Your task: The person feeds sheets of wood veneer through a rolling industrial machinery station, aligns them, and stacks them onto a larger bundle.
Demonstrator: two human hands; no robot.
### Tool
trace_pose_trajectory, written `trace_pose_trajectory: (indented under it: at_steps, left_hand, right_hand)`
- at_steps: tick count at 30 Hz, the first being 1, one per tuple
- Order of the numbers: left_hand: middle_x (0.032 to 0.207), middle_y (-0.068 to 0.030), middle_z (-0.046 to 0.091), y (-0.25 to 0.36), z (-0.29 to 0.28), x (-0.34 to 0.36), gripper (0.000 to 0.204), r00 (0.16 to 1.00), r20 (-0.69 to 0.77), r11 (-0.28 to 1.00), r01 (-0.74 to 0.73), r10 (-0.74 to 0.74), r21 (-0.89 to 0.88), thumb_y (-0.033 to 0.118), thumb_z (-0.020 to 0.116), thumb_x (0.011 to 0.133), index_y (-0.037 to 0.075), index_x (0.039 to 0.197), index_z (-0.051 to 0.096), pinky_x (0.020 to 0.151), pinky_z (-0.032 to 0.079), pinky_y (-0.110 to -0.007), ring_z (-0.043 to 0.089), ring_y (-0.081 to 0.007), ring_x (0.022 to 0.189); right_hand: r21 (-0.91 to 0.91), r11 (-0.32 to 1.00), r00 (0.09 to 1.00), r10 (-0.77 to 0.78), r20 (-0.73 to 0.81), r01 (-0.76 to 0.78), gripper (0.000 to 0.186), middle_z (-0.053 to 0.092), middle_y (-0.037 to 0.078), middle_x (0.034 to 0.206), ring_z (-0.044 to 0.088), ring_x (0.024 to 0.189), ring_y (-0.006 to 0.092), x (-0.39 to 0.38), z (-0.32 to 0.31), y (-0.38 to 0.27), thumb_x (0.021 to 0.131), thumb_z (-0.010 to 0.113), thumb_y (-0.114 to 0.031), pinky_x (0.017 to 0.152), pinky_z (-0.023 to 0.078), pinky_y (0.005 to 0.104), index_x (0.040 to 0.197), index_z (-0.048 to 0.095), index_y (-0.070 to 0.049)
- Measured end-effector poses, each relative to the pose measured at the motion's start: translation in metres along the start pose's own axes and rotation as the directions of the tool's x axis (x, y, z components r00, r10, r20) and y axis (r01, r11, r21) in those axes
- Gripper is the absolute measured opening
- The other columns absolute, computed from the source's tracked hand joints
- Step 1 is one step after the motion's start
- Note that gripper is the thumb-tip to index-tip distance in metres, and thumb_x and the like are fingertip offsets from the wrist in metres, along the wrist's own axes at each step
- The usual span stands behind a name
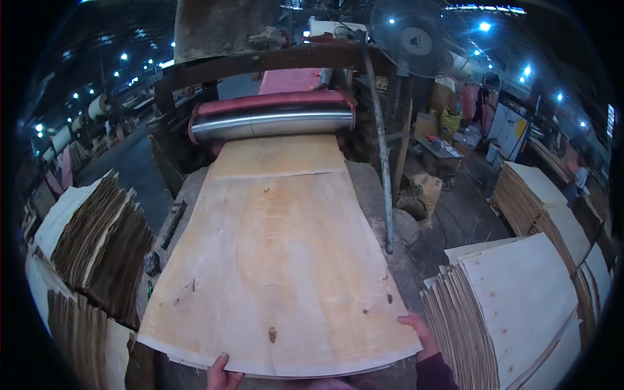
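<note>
A large, pale wood veneer sheet with a few dark knots lies in front of me, its far end near the rollers. My left hand grips the sheet's near edge, thumb on top and fingers partly hidden below. At the near right corner, my right hand holds the side edge, thumb above and the other fingers out of sight. Another veneer sheet runs up to a shiny metal roller, which sits under a pink-red roller. Beneath the near edge, more sheet edges show.
Stacks of veneer stand at the left and the right. A slanting metal pole rises beside the table's right side. A fan hangs above it. A sack stands on the floor at right.
</note>
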State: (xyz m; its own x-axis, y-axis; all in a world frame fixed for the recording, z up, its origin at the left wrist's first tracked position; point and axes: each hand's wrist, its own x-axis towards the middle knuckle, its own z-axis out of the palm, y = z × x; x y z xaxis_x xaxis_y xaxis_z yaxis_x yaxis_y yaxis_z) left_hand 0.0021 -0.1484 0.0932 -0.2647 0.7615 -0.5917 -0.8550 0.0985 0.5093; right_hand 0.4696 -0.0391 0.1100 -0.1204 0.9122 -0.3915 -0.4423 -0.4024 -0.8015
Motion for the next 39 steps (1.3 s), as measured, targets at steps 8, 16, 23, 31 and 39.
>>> trace_pose_trajectory:
  at_steps: [8,16,23,31,39]
  left_hand:
    - [0.107,-0.0104,0.066,-0.032,-0.037,-0.045,0.027,0.986,-0.141,0.985,0.106,-0.086,0.14,0.018,0.056,0.094,0.001,0.115,0.057,0.076,0.054,-0.032,0.064,-0.0209,0.097]
    - [0.115,-0.0124,0.062,-0.001,0.027,0.028,0.031,0.992,0.056,0.981,0.098,-0.109,0.167,0.025,0.049,0.096,0.002,0.116,0.054,0.082,0.053,-0.034,0.061,-0.0243,0.103]
    - [0.095,-0.0073,0.063,0.003,0.059,0.147,0.02,0.991,0.105,0.986,0.063,-0.08,0.158,0.023,0.051,0.094,0.006,0.104,0.055,0.066,0.051,-0.033,0.062,-0.0194,0.084]
    - [0.088,-0.0085,0.064,-0.002,0.114,0.303,0.017,0.99,0.096,0.99,0.096,-0.106,0.104,0.02,0.055,0.093,0.005,0.101,0.055,0.053,0.053,-0.03,0.063,-0.0209,0.074]
    - [0.09,-0.01,0.065,-0.028,0.087,0.319,0.027,0.967,0.134,0.916,0.154,-0.217,0.371,0.029,0.054,0.095,0.002,0.095,0.058,0.055,0.051,-0.026,0.065,-0.0197,0.076]
  right_hand:
    - [-0.011,1.0,1.0,-0.005,-0.029,0.004,0.048,0.064,0.014,0.113,0.064,0.101,0.0225,-0.047,0.012,-0.03,0.081,0.058,-0.009,0.089,0.049,0.0337,0.126,0.052,0.003]
    - [0.112,0.979,0.98,-0.153,-0.129,0.168,0.034,0.066,0.012,0.108,0.065,0.098,0.0217,0.028,-0.013,-0.001,0.089,0.053,-0.022,0.086,0.051,0.0325,0.113,0.057,0.002]
    - [-0.899,0.437,0.881,-0.437,-0.18,0.033,0.034,0.063,0.019,0.115,0.061,0.107,0.0297,-0.012,-0.011,0.117,0.087,0.059,-0.02,0.094,0.047,0.0372,0.115,0.059,-0.001]
    - [-0.987,0.153,0.813,-0.569,-0.124,-0.044,0.038,0.059,0.023,0.118,0.056,0.111,0.0366,-0.023,-0.007,0.147,0.081,0.059,-0.018,0.096,0.044,0.0422,0.114,0.058,0.002]
    - [-0.963,0.141,0.873,-0.408,-0.267,-0.229,0.041,0.064,0.016,0.096,0.062,0.09,0.0322,-0.008,-0.008,0.123,0.077,0.066,-0.024,0.078,0.049,0.041,0.112,0.06,-0.003]
